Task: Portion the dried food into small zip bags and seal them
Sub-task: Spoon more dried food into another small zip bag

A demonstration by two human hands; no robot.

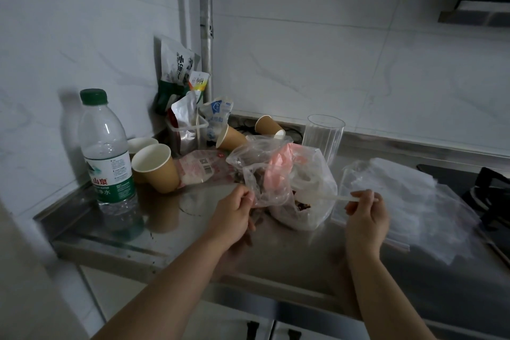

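A crumpled clear plastic bag with dark dried food at its bottom lies on the steel counter; a pink bag is tucked inside it. My left hand pinches the bag's left edge. My right hand grips the handle of a white plastic spoon, whose bowl end reaches into the bag above the food. A stack of clear small zip bags lies flat to the right of my right hand.
A green-capped water bottle and paper cups stand at the left. Snack packets and two tipped cups crowd the back corner. A clear ribbed tumbler stands behind the bag. A gas hob is at the far right.
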